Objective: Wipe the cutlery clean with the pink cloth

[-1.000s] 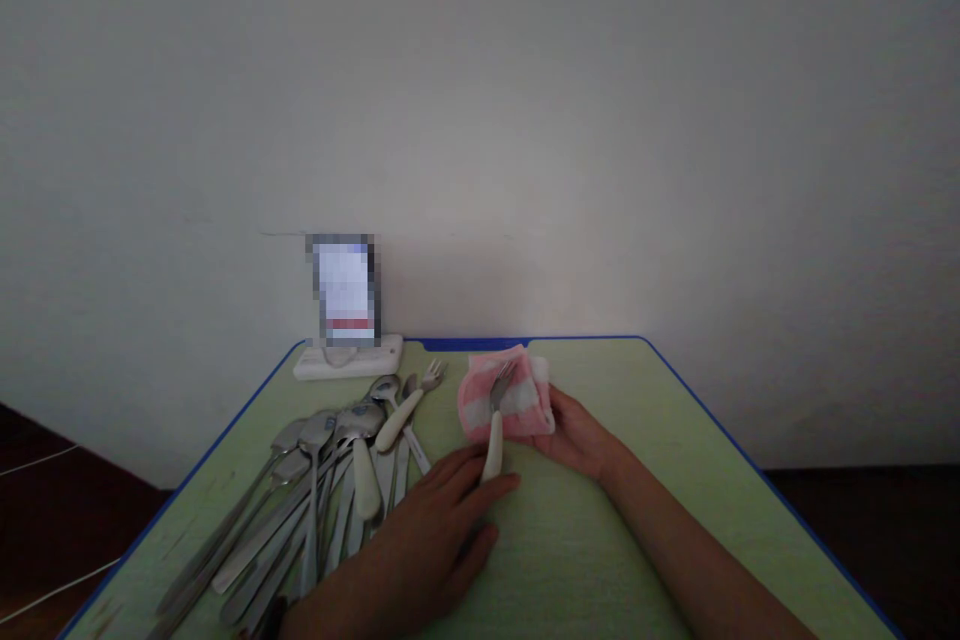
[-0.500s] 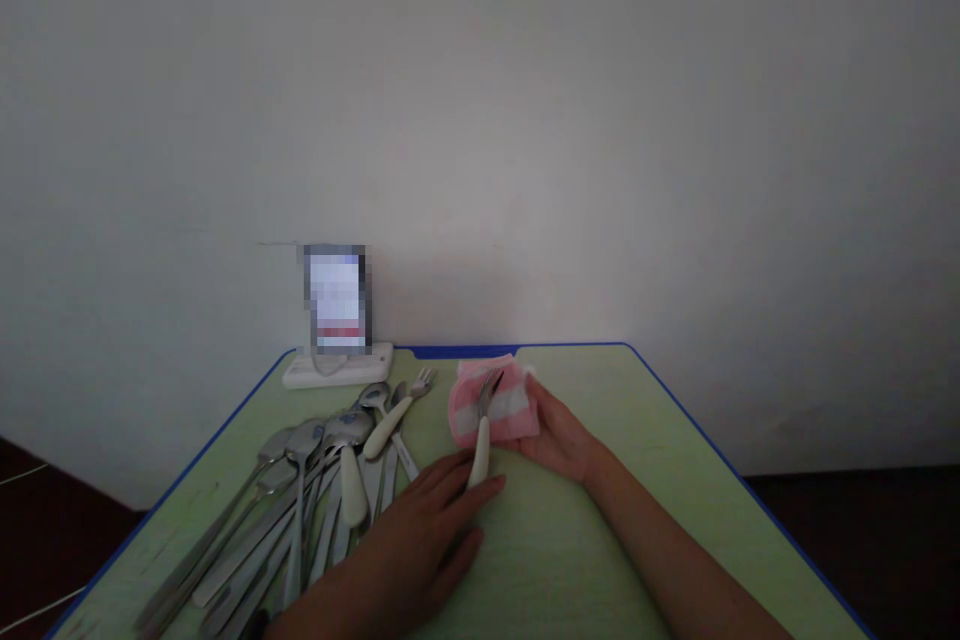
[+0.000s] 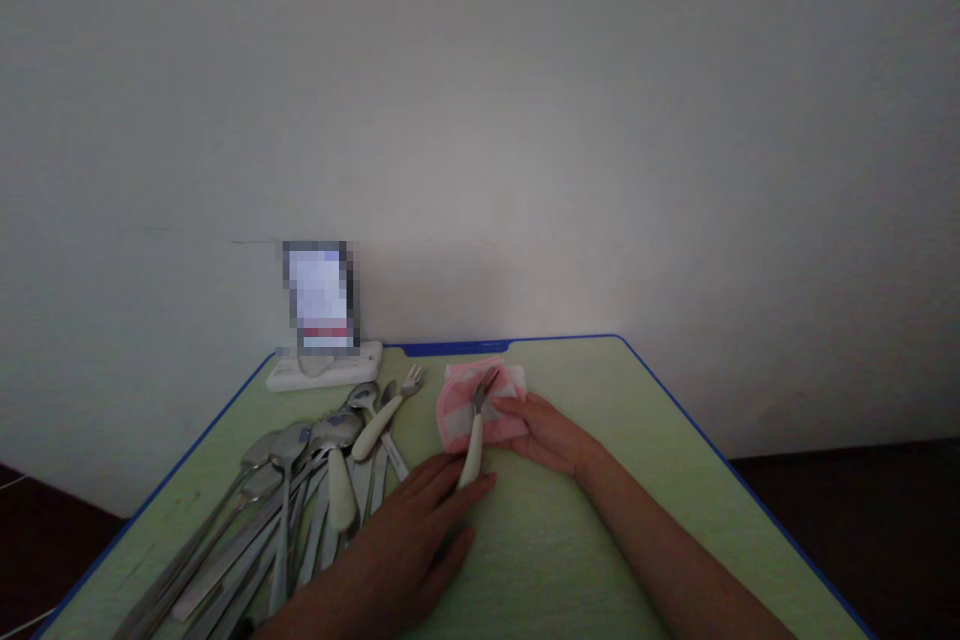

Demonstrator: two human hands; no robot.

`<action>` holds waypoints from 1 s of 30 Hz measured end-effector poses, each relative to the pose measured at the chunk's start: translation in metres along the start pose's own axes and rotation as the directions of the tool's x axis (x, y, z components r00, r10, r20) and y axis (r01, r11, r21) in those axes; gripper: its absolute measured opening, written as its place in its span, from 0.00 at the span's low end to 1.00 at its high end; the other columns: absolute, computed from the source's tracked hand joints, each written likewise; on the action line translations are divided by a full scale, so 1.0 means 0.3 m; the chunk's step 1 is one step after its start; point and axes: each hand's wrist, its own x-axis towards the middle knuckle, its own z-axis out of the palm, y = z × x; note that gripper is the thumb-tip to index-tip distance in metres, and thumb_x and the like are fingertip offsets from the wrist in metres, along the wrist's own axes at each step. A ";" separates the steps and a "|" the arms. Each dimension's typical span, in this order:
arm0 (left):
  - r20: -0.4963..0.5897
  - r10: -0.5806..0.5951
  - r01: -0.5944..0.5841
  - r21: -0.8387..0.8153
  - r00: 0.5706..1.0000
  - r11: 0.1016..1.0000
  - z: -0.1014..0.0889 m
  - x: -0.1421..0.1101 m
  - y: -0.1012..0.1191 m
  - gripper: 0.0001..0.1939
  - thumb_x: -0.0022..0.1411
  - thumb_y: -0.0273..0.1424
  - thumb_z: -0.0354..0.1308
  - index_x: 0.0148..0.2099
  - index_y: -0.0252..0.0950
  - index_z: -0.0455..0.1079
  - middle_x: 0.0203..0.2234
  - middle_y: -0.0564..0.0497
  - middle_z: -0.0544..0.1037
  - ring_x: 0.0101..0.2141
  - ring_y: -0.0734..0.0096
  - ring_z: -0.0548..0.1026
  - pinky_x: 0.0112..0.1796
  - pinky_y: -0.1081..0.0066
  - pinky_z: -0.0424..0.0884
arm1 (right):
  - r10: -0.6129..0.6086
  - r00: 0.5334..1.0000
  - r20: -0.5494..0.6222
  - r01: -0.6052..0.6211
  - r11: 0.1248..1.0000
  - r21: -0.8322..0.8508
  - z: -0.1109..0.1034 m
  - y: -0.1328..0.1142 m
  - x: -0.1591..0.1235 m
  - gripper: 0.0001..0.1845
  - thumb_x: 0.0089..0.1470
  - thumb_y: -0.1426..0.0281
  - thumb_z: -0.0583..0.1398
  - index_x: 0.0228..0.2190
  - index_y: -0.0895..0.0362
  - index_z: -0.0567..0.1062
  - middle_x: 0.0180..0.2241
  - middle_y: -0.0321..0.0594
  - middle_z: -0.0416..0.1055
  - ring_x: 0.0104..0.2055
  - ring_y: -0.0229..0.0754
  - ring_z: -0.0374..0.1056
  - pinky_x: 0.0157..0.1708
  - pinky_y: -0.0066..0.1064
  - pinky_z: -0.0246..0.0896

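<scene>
The left hand was closed on the pale handle of a fork, which pointed away from the person over the table. The fork's metal head lay against a pink-and-white cloth. The right hand had the cloth pinched, thumb on top near the tines and fingers beneath; whether the cloth touched the table, I could not tell.

The table bore a heap of spoons left of the fork, partly hidden by the left forearm. A second fork lay at the heap's far right. Behind, a white base had a blurred screen standing upright at it, near the wall.
</scene>
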 end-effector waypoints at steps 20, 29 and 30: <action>0.047 -0.030 0.029 0.017 0.998 0.999 -0.012 -0.009 0.016 0.25 0.64 0.27 0.48 0.62 0.46 0.54 0.59 0.48 0.61 0.59 0.59 0.58 0.57 0.54 0.59 | -0.024 0.999 0.031 0.025 0.999 -0.036 0.014 0.002 -0.008 0.18 0.47 0.70 0.62 0.41 0.62 0.71 0.36 0.45 0.75 0.37 0.42 0.72 0.44 0.37 0.64; 0.017 -0.016 0.015 0.055 1.000 0.998 -0.008 -0.006 0.018 0.24 0.64 0.27 0.48 0.61 0.46 0.56 0.59 0.49 0.63 0.58 0.60 0.60 0.55 0.54 0.61 | -0.023 1.000 0.001 0.023 1.000 -0.015 0.014 0.004 -0.010 0.19 0.44 0.69 0.64 0.40 0.61 0.72 0.36 0.44 0.75 0.37 0.41 0.72 0.44 0.35 0.63; 0.016 -0.014 0.013 0.058 1.000 0.998 -0.009 -0.006 0.018 0.24 0.64 0.27 0.48 0.61 0.46 0.56 0.59 0.49 0.63 0.58 0.60 0.60 0.55 0.54 0.62 | -0.023 1.000 -0.002 0.023 1.000 -0.013 0.013 0.004 -0.010 0.19 0.43 0.69 0.64 0.40 0.61 0.72 0.36 0.44 0.75 0.38 0.41 0.71 0.44 0.35 0.63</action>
